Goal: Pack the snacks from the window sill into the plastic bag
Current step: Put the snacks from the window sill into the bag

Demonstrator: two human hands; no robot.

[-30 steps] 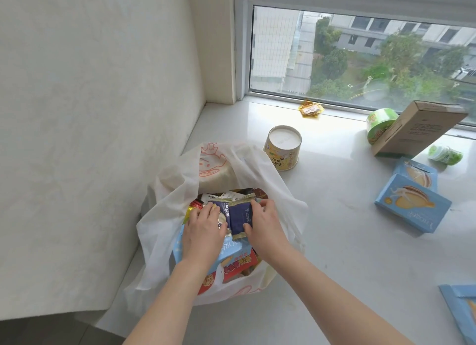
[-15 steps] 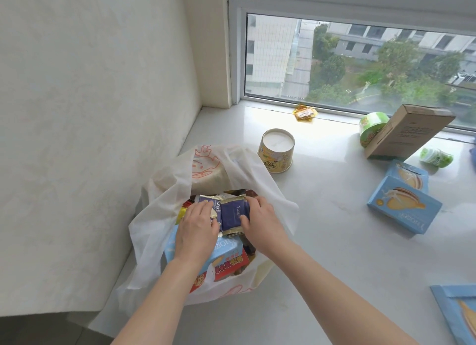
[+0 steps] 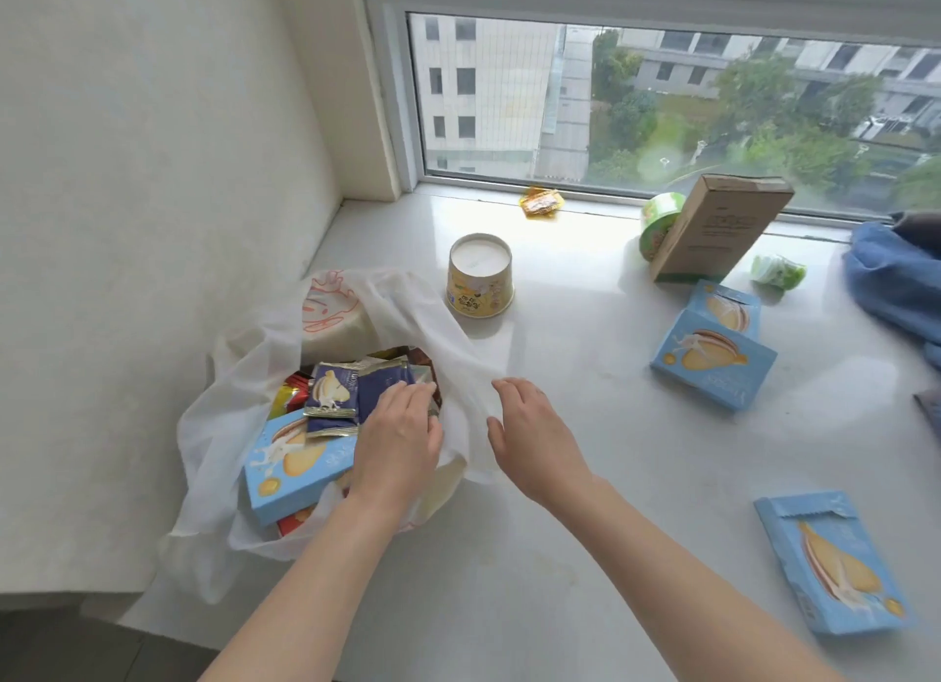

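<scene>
**Several snacks still out, all on my right side**

Going left to right: my bag (image 3: 244, 376) sits against the wall, mouth up, already holding a blue box (image 3: 290, 462) and dark sachets (image 3: 333, 391). My left hand (image 3: 399, 437) lies flat on those sachets, fingers together and pressing down, gripping nothing that I can see. My right hand (image 3: 529, 437) hovers just beside the bag's near rim, fingers loosely spread, palm down and empty.

Next comes the yellow cup (image 3: 479, 275), upright, just beyond the bag and ahead of my right hand. A small yellow packet (image 3: 541, 203) lies by the window frame. Further right stands a brown box (image 3: 720, 228) leaning against a green tub (image 3: 657, 223), then a pair of blue boxes (image 3: 713, 355), with one more blue box (image 3: 835, 564) lying flat near the sill's (image 3: 585, 554) front edge, its long axis running away from me.

I judge the right hand nearer to all of it; the cup is closest, forward and slightly left of its fingertips.
</scene>
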